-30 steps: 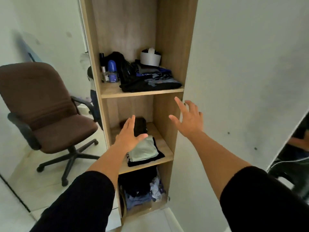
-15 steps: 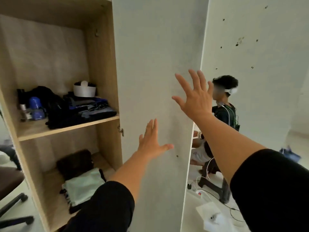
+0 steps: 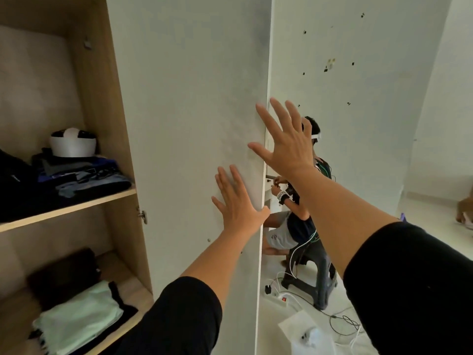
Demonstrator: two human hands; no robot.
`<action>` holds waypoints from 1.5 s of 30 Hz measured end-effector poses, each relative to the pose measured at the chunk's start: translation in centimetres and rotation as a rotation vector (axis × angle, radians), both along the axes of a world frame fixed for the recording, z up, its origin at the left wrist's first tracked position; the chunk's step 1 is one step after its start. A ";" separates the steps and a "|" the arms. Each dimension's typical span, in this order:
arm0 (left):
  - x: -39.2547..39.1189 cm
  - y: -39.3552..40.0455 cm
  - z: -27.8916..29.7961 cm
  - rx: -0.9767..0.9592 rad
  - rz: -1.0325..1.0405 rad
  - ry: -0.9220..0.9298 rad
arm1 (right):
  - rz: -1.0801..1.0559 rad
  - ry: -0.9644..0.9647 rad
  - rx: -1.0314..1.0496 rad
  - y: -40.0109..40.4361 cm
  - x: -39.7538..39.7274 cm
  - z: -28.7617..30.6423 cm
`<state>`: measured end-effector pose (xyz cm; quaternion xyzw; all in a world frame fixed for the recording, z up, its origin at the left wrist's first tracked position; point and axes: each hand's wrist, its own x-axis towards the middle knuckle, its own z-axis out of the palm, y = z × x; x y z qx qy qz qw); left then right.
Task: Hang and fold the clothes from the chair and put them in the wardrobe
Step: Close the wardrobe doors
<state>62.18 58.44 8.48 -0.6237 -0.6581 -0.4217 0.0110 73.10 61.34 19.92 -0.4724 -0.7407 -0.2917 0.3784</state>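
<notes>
Up front, left hand [image 3: 239, 206] spread flat, fingers straight, against the white wardrobe door [image 3: 189, 119] near its free edge, thumb hooked just past that edge; holding nothing. Right hand [image 3: 286, 144] higher up, fingers splayed and straight, palm toward the same edge, also empty; whether it touches the door cannot be told. Black sleeves on both forearms.

Left of the door, open wardrobe [image 3: 112, 103] in pale wood. On the lower shelf, folded mint-green garment [image 3: 79, 321] lying on a dark one, with a folded dark brown piece [image 3: 61, 275] behind it. On the upper shelf [image 3: 76, 204], stack of folded dark and blue clothes [image 3: 84, 175] with a white and black headset [image 3: 73, 144] resting on top, black bag [image 3: 15, 180] at the far left.

Beyond the door edge, seated person [image 3: 297, 224] on a dark plastic stool [image 3: 317, 275], white power strip [image 3: 277, 298] and cables on the pale floor, white wall [image 3: 358, 111] with small dark marks behind
</notes>
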 end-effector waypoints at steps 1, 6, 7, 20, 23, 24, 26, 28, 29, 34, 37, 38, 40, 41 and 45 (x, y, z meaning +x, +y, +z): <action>0.1 0.1 0.0 0.003 0.002 -0.009 | 0.003 0.010 -0.008 0.1 0.0 -0.1; -0.5 -1.0 -0.3 0.024 -0.019 -0.028 | 0.053 0.028 -0.004 -1.1 -0.8 -0.4; -0.8 -1.6 -0.4 0.030 -0.030 -0.030 | 0.066 0.049 -0.011 -1.7 -1.1 -0.4; -13.4 -15.8 -1.9 0.064 -0.114 0.009 | 0.513 0.177 0.056 -13.5 -13.5 -1.5; -17.8 -19.2 -2.0 0.043 -0.058 0.025 | 0.632 0.181 0.062 -15.7 -17.9 -1.4; -19.2 -20.2 -2.0 0.037 -0.027 0.039 | 0.662 0.174 0.056 -16.3 -19.3 -1.4; -21.9 -22.1 -2.1 0.037 0.048 0.056 | 0.713 0.153 0.035 -17.1 -22.0 -1.4; -24.3 -23.8 -2.1 0.047 0.122 0.043 | 0.759 0.137 0.001 -17.7 -24.8 -1.4; -25.6 -24.6 -2.0 0.058 0.170 0.037 | 0.779 0.130 -0.022 -17.9 -26.2 -1.5; -32.8 -26.9 -2.8 0.231 0.557 0.473 | 0.824 0.025 -0.136 -17.1 -33.0 -2.5; -36.7 -26.3 -3.1 0.209 0.775 0.697 | 0.840 -0.027 -0.162 -15.6 -36.4 -3.2; -37.8 -26.0 -2.9 0.189 0.826 0.738 | 0.850 -0.037 -0.165 -15.2 -37.6 -3.4; -40.0 -25.2 -2.7 0.143 0.918 0.792 | 0.863 -0.078 -0.183 -14.3 -39.9 -3.7; -41.1 -24.7 -2.7 0.103 0.970 0.820 | 0.871 -0.096 -0.201 -13.7 -41.1 -3.8; -45.4 -22.0 -2.5 -0.075 1.175 0.908 | 0.901 -0.116 -0.273 -11.2 -45.9 -4.6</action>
